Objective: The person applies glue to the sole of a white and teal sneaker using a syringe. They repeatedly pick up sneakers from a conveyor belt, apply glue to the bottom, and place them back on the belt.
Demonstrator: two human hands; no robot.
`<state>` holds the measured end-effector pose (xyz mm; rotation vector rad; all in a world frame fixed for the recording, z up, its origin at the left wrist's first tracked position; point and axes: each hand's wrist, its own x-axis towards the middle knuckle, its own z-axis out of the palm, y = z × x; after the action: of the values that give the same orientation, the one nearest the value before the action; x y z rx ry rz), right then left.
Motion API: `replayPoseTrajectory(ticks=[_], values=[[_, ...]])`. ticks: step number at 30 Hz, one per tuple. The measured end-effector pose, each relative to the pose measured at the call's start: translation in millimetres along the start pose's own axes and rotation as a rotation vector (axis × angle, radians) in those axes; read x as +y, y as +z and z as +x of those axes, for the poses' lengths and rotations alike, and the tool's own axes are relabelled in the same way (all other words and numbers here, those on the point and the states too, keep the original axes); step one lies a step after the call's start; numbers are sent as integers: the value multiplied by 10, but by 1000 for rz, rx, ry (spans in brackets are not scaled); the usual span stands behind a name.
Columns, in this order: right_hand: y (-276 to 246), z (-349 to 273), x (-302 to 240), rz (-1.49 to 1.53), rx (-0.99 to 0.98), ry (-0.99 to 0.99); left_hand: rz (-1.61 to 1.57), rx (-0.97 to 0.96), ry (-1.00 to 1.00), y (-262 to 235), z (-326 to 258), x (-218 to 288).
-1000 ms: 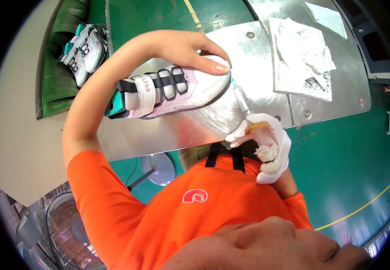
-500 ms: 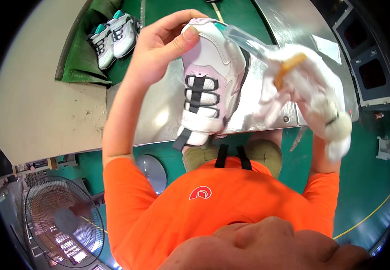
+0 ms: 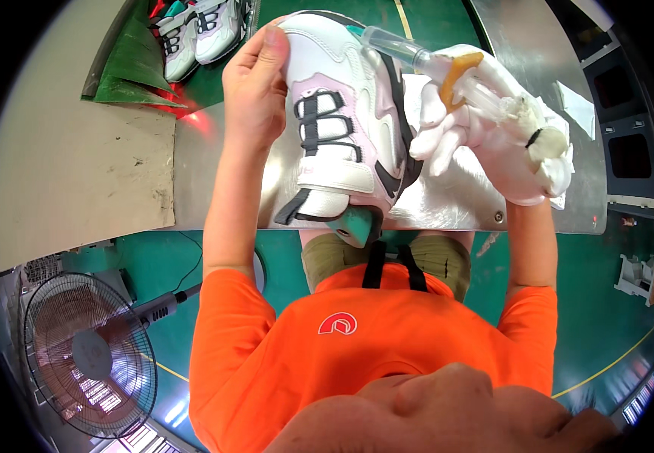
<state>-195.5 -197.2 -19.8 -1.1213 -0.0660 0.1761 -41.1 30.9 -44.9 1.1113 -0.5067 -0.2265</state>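
My bare left hand (image 3: 257, 94) grips the toe end of a white and lilac sneaker (image 3: 376, 98) with black lacing, its thumb on the upper. The sneaker's toe points away from me, and a green shoe last (image 3: 353, 224) sticks out of its collar. In a white glove, my right hand (image 3: 485, 136) is closed round a clear plastic syringe (image 3: 399, 49) with a tan flange. The syringe's greenish tip is at the sole edge near the toe; I cannot tell whether it touches. The gloved fingertips are close beside the sole.
A pair of similar sneakers (image 3: 217, 34) sits at the far left, by a green flap (image 3: 134, 68). The metal tabletop (image 3: 206, 181) adjoins a beige board (image 3: 78, 166). White paper (image 3: 575, 106) lies at the right. Below left stands a fan (image 3: 91, 355).
The sneaker has turned to show more of its right side and sole edge, and the green last has come into view. My right hand has shifted slightly left, closer to the shoe.
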Motion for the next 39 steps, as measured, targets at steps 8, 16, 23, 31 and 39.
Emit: replayPoseTrajectory(ticks=[8, 16, 23, 31, 39], values=[[-132, 173, 184, 129, 32, 50, 8, 184, -112, -233, 2, -201], [-349, 146, 326, 250, -28, 39, 18, 317, -285, -345, 44, -357], [-478, 21, 499, 422, -83, 34, -30, 277, -378, -485, 58, -388], [-525, -60, 445, 313, -138, -36, -54, 354, -406, -294, 49, -378], [-563, -131, 481, 316, -142, -49, -16, 392, -388, -395, 59, -418]])
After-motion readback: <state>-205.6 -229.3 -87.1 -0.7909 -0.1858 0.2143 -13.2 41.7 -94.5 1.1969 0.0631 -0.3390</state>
